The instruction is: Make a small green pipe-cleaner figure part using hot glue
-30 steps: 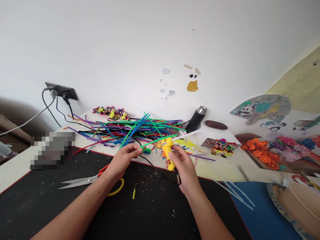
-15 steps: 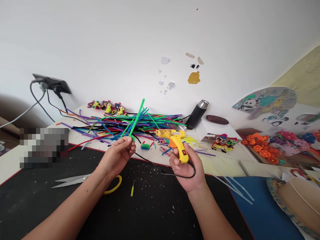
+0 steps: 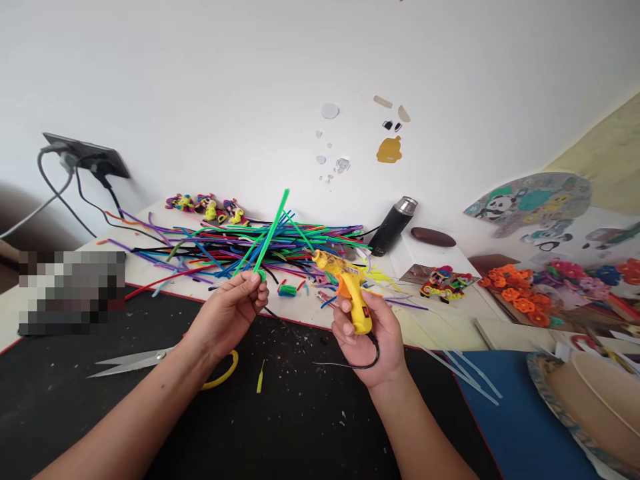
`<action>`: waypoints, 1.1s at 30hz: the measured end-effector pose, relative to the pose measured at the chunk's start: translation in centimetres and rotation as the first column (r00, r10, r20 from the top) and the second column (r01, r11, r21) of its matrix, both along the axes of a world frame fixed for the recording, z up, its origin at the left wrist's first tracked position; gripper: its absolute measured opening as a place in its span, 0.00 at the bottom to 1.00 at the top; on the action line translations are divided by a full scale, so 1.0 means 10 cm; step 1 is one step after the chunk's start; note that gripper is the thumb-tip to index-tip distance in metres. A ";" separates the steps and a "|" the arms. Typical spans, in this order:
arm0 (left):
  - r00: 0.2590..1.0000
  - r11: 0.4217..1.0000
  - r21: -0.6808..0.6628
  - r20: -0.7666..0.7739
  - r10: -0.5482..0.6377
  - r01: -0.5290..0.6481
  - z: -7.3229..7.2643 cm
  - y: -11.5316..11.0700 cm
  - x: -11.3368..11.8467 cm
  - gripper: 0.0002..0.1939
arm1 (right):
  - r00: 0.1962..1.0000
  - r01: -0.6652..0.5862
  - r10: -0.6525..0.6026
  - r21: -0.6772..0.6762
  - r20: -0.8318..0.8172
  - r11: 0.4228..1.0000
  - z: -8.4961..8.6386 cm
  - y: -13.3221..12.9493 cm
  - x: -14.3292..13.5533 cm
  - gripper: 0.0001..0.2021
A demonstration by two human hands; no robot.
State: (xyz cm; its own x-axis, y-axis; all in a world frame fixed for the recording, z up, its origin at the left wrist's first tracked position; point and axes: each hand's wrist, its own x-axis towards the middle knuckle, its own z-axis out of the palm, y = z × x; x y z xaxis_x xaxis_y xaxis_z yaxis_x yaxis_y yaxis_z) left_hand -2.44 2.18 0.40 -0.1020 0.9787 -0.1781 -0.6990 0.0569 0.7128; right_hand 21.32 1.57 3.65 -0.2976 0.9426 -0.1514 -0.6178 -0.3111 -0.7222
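Observation:
Between thumb and fingers, my left hand (image 3: 239, 300) pinches a green pipe cleaner (image 3: 273, 232) that rises up and right; a small green coil shows at its lower end. My right hand (image 3: 373, 337) is wrapped round the handle of a yellow glue gun (image 3: 356, 300), whose nozzle points up and left, a short way right of the pipe cleaner. A black cord hangs from the gun. Behind both hands lies a heap of coloured pipe cleaners (image 3: 215, 248). A small green and blue bundle (image 3: 287, 291) rests on the table between the hands.
Scissors (image 3: 133, 361) lie partly under my left forearm on the black mat (image 3: 290, 427), with a small yellow tool (image 3: 260, 379) nearby. A black flask (image 3: 393, 229) leans at the back. Orange flowers (image 3: 517, 290), glue sticks (image 3: 467, 373) and a straw hat (image 3: 590, 400) are at right.
The glue gun has tilted, its nozzle turning further upward, and my right hand has shifted slightly left and down. My left hand still holds the green pipe cleaner. The view has shifted slightly.

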 end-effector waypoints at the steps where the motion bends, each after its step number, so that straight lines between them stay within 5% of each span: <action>1: 1.000 1.000 -0.005 0.008 0.004 -0.004 0.00 0.00 0.00 0.16 | 1.000 0.004 -0.004 0.013 0.015 1.000 0.01 0.00 0.00 0.13; 21: 0.999 0.998 -0.064 0.049 -0.002 0.005 0.03 -0.02 0.01 0.15 | 0.971 -0.227 0.222 0.051 0.092 0.972 -0.08 -0.07 -0.04 0.29; 25: 0.999 0.998 -0.066 0.050 -0.008 0.011 0.01 -0.02 0.02 0.15 | 0.980 -0.198 0.198 -0.010 0.020 0.980 -0.10 -0.06 -0.07 0.29; 33: 0.997 0.993 -0.115 0.069 -0.018 0.026 0.03 -0.02 0.03 0.20 | 0.924 -0.339 0.326 -0.033 -0.197 0.940 -0.21 -0.04 -0.05 0.29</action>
State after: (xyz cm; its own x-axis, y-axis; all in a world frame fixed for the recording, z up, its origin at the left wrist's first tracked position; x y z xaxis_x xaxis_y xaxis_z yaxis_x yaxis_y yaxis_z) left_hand -2.09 1.94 0.74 -0.0645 0.9531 -0.2958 -0.7434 0.1519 0.6514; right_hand 20.83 1.18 1.52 -0.6210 0.7744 -0.1209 -0.5918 -0.5644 -0.5755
